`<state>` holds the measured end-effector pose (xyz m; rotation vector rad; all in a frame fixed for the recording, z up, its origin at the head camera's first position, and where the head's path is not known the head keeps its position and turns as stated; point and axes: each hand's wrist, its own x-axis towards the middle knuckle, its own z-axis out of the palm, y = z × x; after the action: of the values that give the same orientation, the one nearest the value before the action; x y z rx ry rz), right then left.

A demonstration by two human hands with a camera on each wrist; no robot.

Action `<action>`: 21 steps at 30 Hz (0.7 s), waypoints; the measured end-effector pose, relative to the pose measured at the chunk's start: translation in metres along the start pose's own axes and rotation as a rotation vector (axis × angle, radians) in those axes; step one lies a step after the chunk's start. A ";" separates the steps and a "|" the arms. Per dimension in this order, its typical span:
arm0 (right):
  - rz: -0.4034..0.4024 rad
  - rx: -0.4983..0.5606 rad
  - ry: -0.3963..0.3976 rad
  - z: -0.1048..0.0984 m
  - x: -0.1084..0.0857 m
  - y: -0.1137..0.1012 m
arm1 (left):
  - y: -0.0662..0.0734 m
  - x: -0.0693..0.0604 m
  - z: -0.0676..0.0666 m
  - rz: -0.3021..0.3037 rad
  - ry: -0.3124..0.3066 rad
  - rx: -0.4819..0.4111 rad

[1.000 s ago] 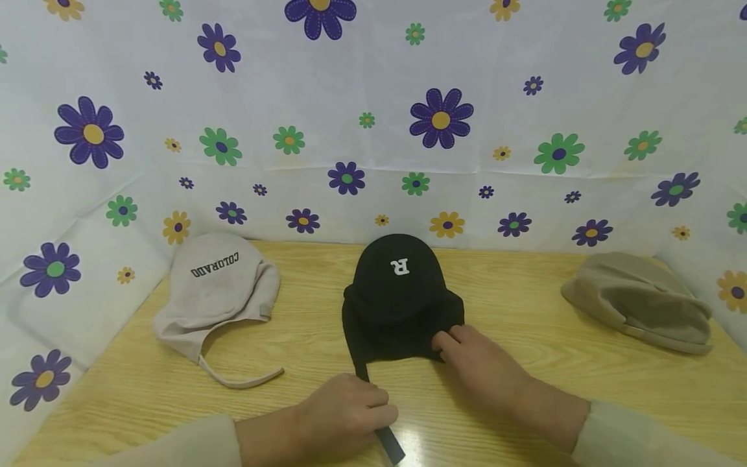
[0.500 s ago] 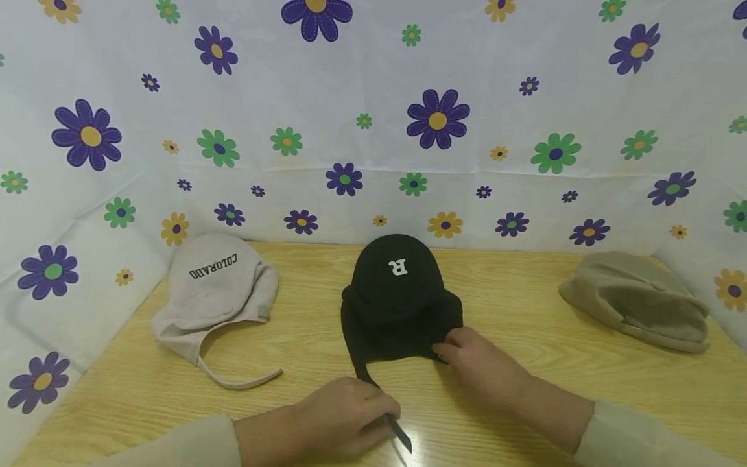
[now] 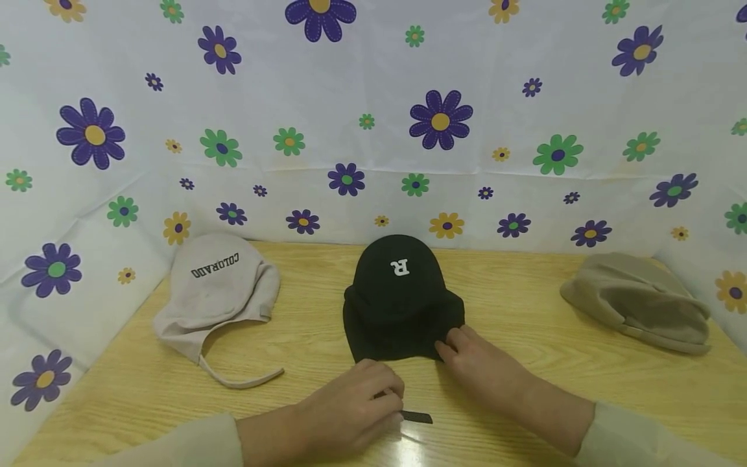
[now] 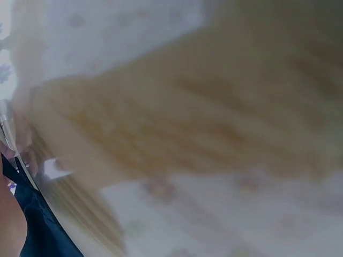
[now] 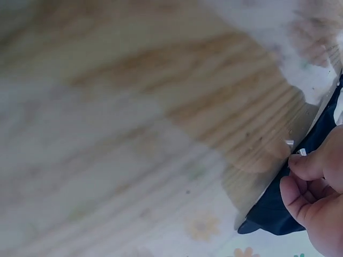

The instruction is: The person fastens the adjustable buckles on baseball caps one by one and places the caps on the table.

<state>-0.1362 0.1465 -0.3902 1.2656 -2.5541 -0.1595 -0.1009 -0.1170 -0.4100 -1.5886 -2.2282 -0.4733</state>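
Note:
A black cap with a white letter R lies in the middle of the wooden table in the head view. My left hand pinches its dark strap, whose end sticks out to the right past the fingers. At the cap's lower right corner, my right hand pinches the fabric edge. The right wrist view shows the right hand with thumb and fingers on the dark cloth. Dark cloth also fills the lower left of the left wrist view, where the left fingers are mostly cut off.
A pale cap lettered COLORADO lies at the left, its strap curving toward the middle. An olive-beige cap rests at the right. Behind the table hangs a white cloth printed with flowers.
The strap's free end has swung up and to the right, from pointing down toward the front edge to lying nearly level. My left fingers have turned with it; the right hand has barely moved.

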 end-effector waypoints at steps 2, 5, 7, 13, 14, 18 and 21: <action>-0.012 -0.037 -0.019 -0.001 0.000 0.000 | 0.000 0.000 -0.001 0.001 -0.022 0.018; -0.046 -0.105 -0.030 -0.004 0.000 -0.001 | 0.000 0.002 -0.002 0.001 -0.051 0.032; -0.068 -0.148 -0.029 -0.004 0.000 -0.001 | 0.000 0.002 -0.003 0.005 -0.050 0.021; -0.098 -0.229 -0.028 -0.003 -0.001 0.003 | -0.002 0.003 -0.003 0.053 0.014 0.010; -0.102 -0.232 -0.029 -0.003 -0.001 0.004 | -0.002 0.003 -0.002 0.060 0.024 0.014; -0.129 -0.261 0.003 -0.003 0.000 0.007 | -0.003 0.003 -0.002 0.076 0.052 0.030; -0.146 -0.270 0.028 -0.002 0.001 0.011 | -0.003 0.002 -0.003 0.068 0.053 0.023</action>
<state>-0.1441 0.1527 -0.3857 1.3340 -2.3194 -0.4953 -0.1039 -0.1178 -0.4061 -1.6152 -2.1263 -0.4632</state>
